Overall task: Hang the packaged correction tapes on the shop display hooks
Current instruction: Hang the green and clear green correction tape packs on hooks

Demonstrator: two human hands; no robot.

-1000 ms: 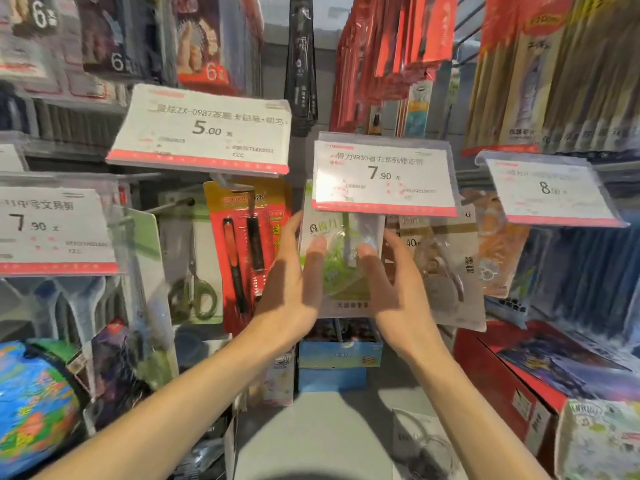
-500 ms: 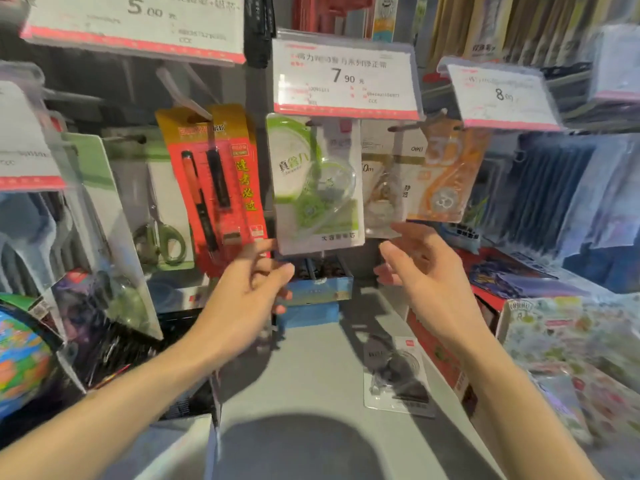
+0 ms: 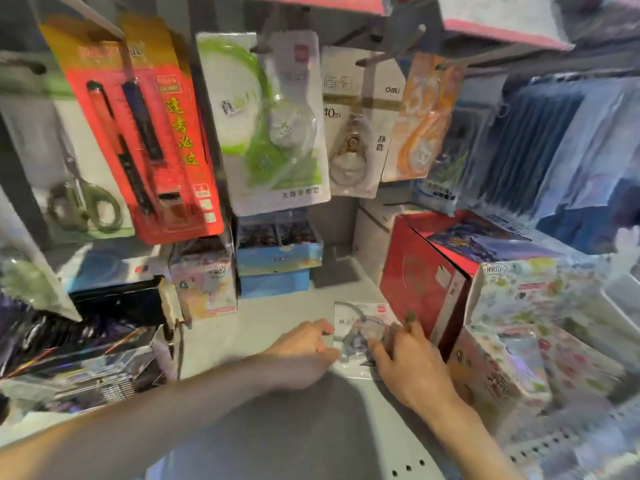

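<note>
A clear packaged correction tape (image 3: 358, 325) lies flat on the grey shelf (image 3: 277, 431), beside a red box. My left hand (image 3: 304, 351) pinches its left edge. My right hand (image 3: 410, 367) covers its right side with fingers curled over it. Above, a green-and-white correction tape pack (image 3: 263, 126) hangs on a display hook (image 3: 258, 48). A white pack (image 3: 356, 123) and an orange pack (image 3: 422, 116) of tapes hang on the hooks to its right. Everything is motion-blurred.
A red pen pack (image 3: 145, 133) and scissors (image 3: 83, 202) hang at the left. Blue boxes (image 3: 277, 258) stand at the shelf's back. The red box (image 3: 426, 271) and floral boxes (image 3: 502, 358) crowd the right, dark boxes (image 3: 114, 303) the left.
Both hands let go of the hung green pack and dropped to the shelf, where they now hold the clear pack. The view tilted downward.
</note>
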